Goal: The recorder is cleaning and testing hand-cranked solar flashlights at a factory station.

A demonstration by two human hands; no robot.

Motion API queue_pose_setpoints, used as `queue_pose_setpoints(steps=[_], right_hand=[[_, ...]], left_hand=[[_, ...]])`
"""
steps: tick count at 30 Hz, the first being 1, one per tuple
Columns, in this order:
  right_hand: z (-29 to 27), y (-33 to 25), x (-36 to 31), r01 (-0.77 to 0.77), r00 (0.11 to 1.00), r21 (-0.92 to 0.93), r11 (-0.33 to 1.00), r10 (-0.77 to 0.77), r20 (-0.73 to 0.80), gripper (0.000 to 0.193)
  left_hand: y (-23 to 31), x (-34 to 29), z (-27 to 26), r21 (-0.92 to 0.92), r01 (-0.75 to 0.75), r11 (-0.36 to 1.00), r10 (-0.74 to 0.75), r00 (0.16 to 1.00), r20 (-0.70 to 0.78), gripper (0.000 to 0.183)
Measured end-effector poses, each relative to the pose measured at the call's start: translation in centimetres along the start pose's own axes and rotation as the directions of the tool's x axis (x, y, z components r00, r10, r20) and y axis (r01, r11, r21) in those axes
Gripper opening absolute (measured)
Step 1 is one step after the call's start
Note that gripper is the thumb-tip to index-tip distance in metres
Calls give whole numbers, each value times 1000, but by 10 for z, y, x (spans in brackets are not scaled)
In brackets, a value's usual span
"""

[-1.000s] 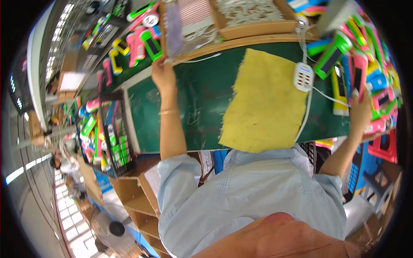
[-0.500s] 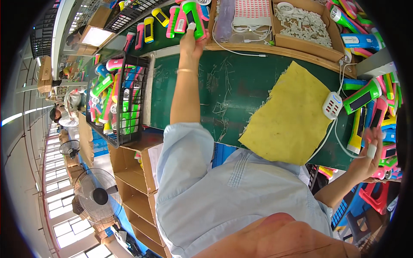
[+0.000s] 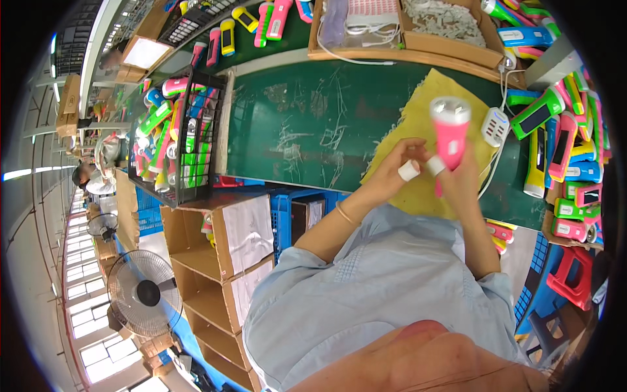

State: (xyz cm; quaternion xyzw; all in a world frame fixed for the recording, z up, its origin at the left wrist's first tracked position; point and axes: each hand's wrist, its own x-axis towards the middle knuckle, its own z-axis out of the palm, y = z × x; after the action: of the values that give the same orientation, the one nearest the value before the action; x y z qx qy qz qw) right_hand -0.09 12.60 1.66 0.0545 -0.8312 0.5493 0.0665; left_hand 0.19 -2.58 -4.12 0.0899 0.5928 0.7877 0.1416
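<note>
My right hand (image 3: 462, 186) grips a pink flashlight (image 3: 450, 134), its silver lamp head pointing away from me, above the yellow cloth (image 3: 418, 114). White tape wraps my right thumb. My left hand (image 3: 394, 171) is beside the flashlight, empty, with thumb and fingers apart and white tape round one digit. Its fingertips come close to the right thumb; whether they touch is unclear. The cloth lies on the green worktable (image 3: 294, 130), partly covered by my hands.
A black basket (image 3: 186, 147) of colourful flashlights stands at the left. More flashlights (image 3: 562, 147) pile up on the right, by a white charging hub (image 3: 495, 127) with cables. At the back are a row of flashlights (image 3: 227, 36) and a cardboard box (image 3: 450, 42) of small white parts.
My left hand has let go of a green flashlight at the back and returned over the cloth. My right hand has come in from the right-hand pile with the pink flashlight.
</note>
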Motion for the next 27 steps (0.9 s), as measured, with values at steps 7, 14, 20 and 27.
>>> queue_pose_setpoints(steps=[7,14,20,27], right_hand=[[9,63,-31,-2,986,309,951,-50,160,43],[-5,87,-35,-221,975,418,881,210,73,20],[1,85,-43,-31,999,135,990,31,-5,16],[-26,54,-44,-104,987,434,895,145,-64,30]], left_hand=[[23,31,12,-273,41,961,-99,975,-201,31],[47,55,22,-487,201,850,-194,979,66,31],[58,70,34,-553,254,794,-278,960,42,31],[50,81,15,-81,75,994,-89,978,-189,24]])
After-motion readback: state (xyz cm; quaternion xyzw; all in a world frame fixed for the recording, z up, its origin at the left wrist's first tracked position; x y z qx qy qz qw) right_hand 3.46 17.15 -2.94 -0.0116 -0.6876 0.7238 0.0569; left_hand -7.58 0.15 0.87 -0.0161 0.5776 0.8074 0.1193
